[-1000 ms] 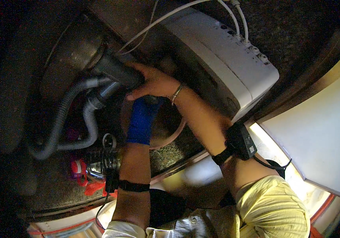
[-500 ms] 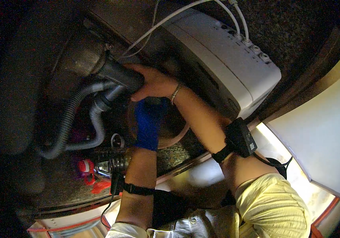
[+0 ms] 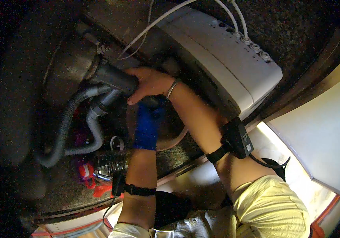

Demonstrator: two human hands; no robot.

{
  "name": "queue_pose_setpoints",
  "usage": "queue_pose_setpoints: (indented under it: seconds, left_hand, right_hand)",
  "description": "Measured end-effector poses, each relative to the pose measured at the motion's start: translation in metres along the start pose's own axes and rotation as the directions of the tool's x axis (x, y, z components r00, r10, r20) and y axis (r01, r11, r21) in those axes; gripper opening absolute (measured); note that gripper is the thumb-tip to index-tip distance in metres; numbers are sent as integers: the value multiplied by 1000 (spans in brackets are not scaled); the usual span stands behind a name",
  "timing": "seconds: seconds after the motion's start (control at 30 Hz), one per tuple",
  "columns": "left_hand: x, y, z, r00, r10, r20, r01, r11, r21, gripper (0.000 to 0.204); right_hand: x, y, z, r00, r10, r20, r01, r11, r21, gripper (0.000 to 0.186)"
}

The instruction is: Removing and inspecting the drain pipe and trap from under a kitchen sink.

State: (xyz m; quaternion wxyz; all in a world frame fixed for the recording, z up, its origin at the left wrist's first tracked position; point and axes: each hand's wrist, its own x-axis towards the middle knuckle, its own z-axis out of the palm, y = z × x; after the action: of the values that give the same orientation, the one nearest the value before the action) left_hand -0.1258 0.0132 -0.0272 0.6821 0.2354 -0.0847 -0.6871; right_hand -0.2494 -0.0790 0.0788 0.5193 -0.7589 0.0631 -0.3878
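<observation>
A thick dark grey drain pipe (image 3: 116,78) slants out of the round metal sink drain (image 3: 65,63). My right hand (image 3: 151,84), bare and with a bracelet at the wrist, is closed about the free end of that pipe, thumb below and fingers above. Just beneath it is my left hand (image 3: 148,125) in a blue glove; its fingers are lost in shadow near a dark shape, so what they hold does not show. Two grey hoses, one ribbed hose (image 3: 66,119) and one smoother hose (image 3: 97,133), curve down left of my hands.
A white box-shaped appliance (image 3: 217,51) with white tubes (image 3: 166,18) fills the upper right. Below the hoses lies a clear plastic bottle (image 3: 108,166) with a red cap, beside a white ring (image 3: 117,143). An open cabinet door (image 3: 316,115) stands at the right.
My right hand and the pipe end appear slightly farther left, partly because the whole view has shifted a little. The right hand keeps its grip; the left stays below it.
</observation>
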Motion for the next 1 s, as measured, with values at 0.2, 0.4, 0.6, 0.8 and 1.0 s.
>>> queue_pose_setpoints:
  seconds: [0.2,0.4,0.6,0.8,1.0]
  left_hand:
    - [29,10,-18,921,-212,326,295,928,-229,30]
    - [66,8,4,948,-203,245,253,948,-191,31]
    - [20,16,-1,973,-164,165,186,974,-130,33]
    - [9,20,9,990,-110,91,116,991,-62,35]
    - [25,10,28,999,-51,-10,51,999,17,37]
  right_hand:
    - [-4,-15,13,980,-83,-180,75,996,-51,76]
    - [-15,-38,47,850,40,-525,-178,961,-214,74]
    - [-13,-47,51,784,78,-616,-319,902,-292,83]
    - [-10,-7,4,994,-58,-90,54,997,-49,87]
    - [-6,-11,14,980,-41,-194,28,997,-69,86]
